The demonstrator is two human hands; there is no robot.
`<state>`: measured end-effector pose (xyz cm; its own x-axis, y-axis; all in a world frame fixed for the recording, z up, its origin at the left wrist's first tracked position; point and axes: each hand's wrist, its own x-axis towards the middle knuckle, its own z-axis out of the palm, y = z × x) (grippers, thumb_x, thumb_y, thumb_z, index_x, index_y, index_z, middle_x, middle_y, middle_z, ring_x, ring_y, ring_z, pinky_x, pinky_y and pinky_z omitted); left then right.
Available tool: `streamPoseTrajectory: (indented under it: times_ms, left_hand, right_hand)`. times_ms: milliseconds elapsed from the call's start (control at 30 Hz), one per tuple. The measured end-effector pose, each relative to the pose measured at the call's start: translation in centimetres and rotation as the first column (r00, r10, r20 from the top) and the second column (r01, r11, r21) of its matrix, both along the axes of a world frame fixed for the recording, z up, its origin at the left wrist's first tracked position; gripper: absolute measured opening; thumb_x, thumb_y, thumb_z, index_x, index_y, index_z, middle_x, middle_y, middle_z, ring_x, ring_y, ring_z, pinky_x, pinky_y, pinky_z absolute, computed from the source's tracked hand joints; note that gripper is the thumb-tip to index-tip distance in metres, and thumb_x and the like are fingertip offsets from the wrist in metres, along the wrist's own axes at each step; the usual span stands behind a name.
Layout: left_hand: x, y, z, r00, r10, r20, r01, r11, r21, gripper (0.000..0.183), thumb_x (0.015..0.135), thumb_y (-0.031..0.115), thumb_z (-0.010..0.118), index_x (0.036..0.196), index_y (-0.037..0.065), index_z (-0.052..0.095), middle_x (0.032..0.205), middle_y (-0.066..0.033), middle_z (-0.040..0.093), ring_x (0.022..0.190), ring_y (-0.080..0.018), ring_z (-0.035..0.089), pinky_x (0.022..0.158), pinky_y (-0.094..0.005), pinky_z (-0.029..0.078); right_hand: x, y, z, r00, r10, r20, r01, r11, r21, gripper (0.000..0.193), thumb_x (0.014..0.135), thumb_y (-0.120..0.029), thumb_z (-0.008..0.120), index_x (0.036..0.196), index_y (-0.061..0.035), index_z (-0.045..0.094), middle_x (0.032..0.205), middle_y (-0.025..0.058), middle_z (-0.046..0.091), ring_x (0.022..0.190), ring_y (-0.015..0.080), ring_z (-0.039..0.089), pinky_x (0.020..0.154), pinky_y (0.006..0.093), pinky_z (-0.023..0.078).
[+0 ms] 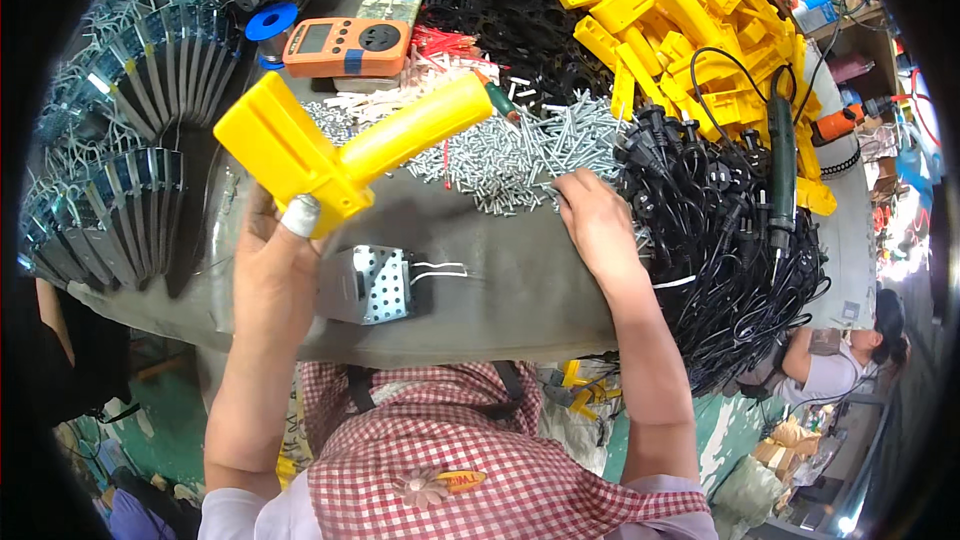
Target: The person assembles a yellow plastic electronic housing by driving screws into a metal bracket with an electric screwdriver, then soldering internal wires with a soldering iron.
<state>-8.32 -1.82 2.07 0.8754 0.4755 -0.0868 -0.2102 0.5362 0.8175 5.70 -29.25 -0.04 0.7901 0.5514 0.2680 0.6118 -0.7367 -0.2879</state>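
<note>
My left hand (275,260) is closed around a yellow plastic housing with a round handle (300,150), raised above the table. White tape wraps that thumb. At the near right edge of a heap of silver screws (545,155), my right hand (597,220) rests with its fingers bent down and close together; whatever lies under the fingertips is hidden. A metal box with a perforated face (383,285) and two white wires lies on the grey table (500,310) between my forearms.
Black power cords with plugs (690,240) pile up at right, with a corded screwdriver (782,170) over them. Yellow housings (690,20) heap behind. Metal-plate assemblies (140,190) stand in rows at left. An orange meter (347,47) and blue spool (271,22) sit at back.
</note>
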Motion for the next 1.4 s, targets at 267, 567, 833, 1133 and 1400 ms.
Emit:
streamPoseTrajectory:
  times_ms: [267, 567, 833, 1133, 1400]
  left_hand:
    - [-0.7, -1.6, 0.3, 0.952, -0.307, 0.001, 0.301, 0.931, -0.207, 0.066, 0.080, 0.021, 0.066, 0.132, 0.001, 0.032, 0.125, -0.0115, 0.049, 0.115, -0.0235, 0.050, 0.101, -0.0368, 0.037]
    - [-1.7, -2.8, -0.2, 0.953, -0.279, 0.120, 0.301, 0.918, -0.258, 0.055, 0.081, 0.007, 0.065, 0.128, 0.002, 0.037, 0.120, -0.0110, 0.052, 0.112, -0.0238, 0.053, 0.096, -0.0375, 0.042]
    - [-2.0, -3.5, -0.6, 0.944, -0.217, 0.250, 0.244, 0.966, -0.084, 0.034, 0.081, -0.007, 0.059, 0.114, -0.002, 0.051, 0.112, -0.0119, 0.058, 0.105, -0.0212, 0.057, 0.092, -0.0337, 0.044]
    - [-2.4, -3.4, -1.0, 0.964, -0.258, 0.069, 0.265, 0.956, -0.129, 0.042, 0.079, 0.006, 0.066, 0.116, -0.003, 0.048, 0.108, -0.0106, 0.060, 0.101, -0.0198, 0.058, 0.088, -0.0329, 0.046]
    - [-1.4, -3.0, -2.2, 0.966, -0.062, 0.250, -0.161, 0.614, 0.773, 0.034, 0.076, -0.003, 0.066, 0.105, 0.000, 0.048, 0.107, -0.0126, 0.053, 0.097, -0.0218, 0.056, 0.086, -0.0335, 0.044]
  right_hand:
    - [-6.1, 6.0, 6.6, 0.769, 0.388, -0.509, 0.189, 0.622, 0.760, 0.016, 0.085, -0.001, 0.059, 0.100, 0.0008, 0.055, 0.089, 0.0078, 0.062, 0.075, 0.0108, 0.059, 0.067, 0.0228, 0.049]
    - [-6.6, 7.1, 6.5, 0.577, 0.592, -0.563, 0.293, 0.494, 0.819, 0.015, 0.085, 0.000, 0.058, 0.098, 0.0032, 0.054, 0.083, 0.0109, 0.063, 0.069, 0.0136, 0.061, 0.063, 0.0241, 0.050]
    - [-6.0, 6.7, 7.3, 0.432, 0.616, -0.659, 0.416, 0.512, 0.751, 0.014, 0.085, -0.005, 0.058, 0.097, 0.0015, 0.054, 0.078, 0.0102, 0.063, 0.064, 0.0128, 0.060, 0.058, 0.0235, 0.049]
    - [-7.4, 7.4, 8.6, 0.692, 0.432, -0.579, 0.097, 0.739, 0.667, 0.016, 0.085, -0.005, 0.059, 0.098, 0.0039, 0.056, 0.079, 0.0077, 0.063, 0.070, 0.0110, 0.063, 0.060, 0.0229, 0.050]
    - [-8.2, 8.0, 6.9, 0.639, 0.523, -0.564, 0.278, 0.527, 0.803, 0.023, 0.088, -0.001, 0.055, 0.108, 0.0039, 0.043, 0.091, 0.0167, 0.061, 0.077, 0.0166, 0.062, 0.070, 0.0287, 0.053]
